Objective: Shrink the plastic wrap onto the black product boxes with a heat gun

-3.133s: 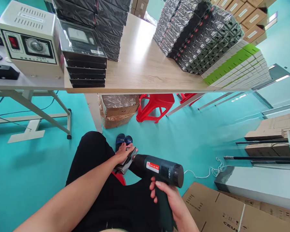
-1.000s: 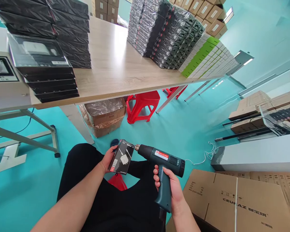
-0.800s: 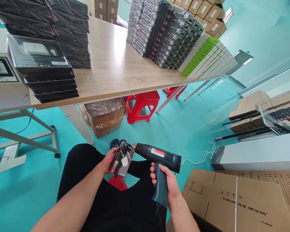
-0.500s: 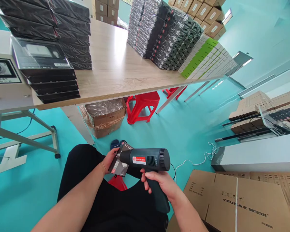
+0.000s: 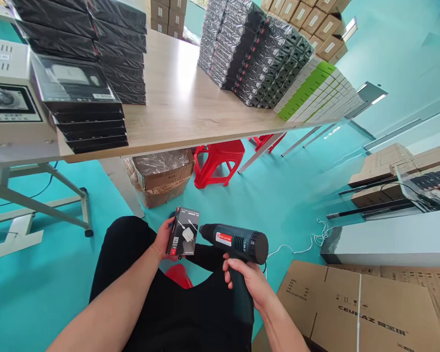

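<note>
My left hand (image 5: 164,237) grips a small black retail box (image 5: 185,231) by its left edge. The box front faces up and shows a white charger and cables. In my right hand (image 5: 246,278) is a dark green heat gun (image 5: 238,242) with a red and white label, my fingers wrapped round its handle. The gun's nozzle points left at the box's right edge, with a small gap between them. Both are held above my lap. Whether the heat gun is running cannot be seen.
A wooden table (image 5: 168,110) ahead bears stacks of black wrapped boxes (image 5: 121,54), more boxes (image 5: 249,54) and a beige machine (image 5: 11,93). Below are a red stool (image 5: 220,161) and an open carton (image 5: 161,178). Large cartons (image 5: 352,303) stand at my right; a white cable (image 5: 300,250) crosses the floor.
The heat gun has moved right and slightly down, off the box. The box has turned so its printed front shows, no longer covered by the nozzle. The view has shifted slightly.
</note>
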Available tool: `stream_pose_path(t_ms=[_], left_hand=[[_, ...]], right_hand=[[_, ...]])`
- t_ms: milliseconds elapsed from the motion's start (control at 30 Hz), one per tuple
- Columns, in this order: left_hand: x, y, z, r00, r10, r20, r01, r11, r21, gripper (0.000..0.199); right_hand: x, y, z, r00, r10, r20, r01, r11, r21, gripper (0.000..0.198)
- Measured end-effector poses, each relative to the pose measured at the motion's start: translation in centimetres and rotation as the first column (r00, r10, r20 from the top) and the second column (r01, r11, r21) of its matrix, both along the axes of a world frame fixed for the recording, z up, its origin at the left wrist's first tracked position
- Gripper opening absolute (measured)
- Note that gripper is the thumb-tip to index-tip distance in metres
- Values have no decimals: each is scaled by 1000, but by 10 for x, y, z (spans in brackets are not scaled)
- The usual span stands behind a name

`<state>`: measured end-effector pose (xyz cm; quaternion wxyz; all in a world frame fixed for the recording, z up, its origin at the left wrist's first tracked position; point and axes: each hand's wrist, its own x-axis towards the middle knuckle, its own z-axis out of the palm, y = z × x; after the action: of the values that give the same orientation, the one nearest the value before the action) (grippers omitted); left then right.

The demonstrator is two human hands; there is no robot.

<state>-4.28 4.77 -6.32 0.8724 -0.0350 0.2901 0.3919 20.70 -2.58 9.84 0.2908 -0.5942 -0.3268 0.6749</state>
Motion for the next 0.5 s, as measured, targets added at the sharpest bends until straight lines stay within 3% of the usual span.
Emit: stream_pose_path(t_ms=[133, 233, 300, 433, 500], left_hand=[[1, 0, 2, 999, 16, 41, -15, 1000, -19, 51], [1, 0, 3, 1000, 1, 26, 0, 1000, -11, 53], [0, -1, 3, 1000, 5, 16, -5, 1000, -9, 54], [3, -2, 7, 998, 6, 55, -5, 1000, -20, 48], [5, -2, 9, 998, -23, 61, 26, 998, -52, 46]], right_hand=[[-1, -6, -3, 987, 134, -86, -139, 989, -54, 34], [1, -9, -7, 1000, -11, -13, 11, 1000, 24, 32], [6, -10, -8, 999, -38, 17, 38, 999, 11, 32], [10, -9, 0, 975, 205, -83, -213, 971, -106, 33], [3, -4, 6, 982, 177, -70, -181, 981, -65, 34]])
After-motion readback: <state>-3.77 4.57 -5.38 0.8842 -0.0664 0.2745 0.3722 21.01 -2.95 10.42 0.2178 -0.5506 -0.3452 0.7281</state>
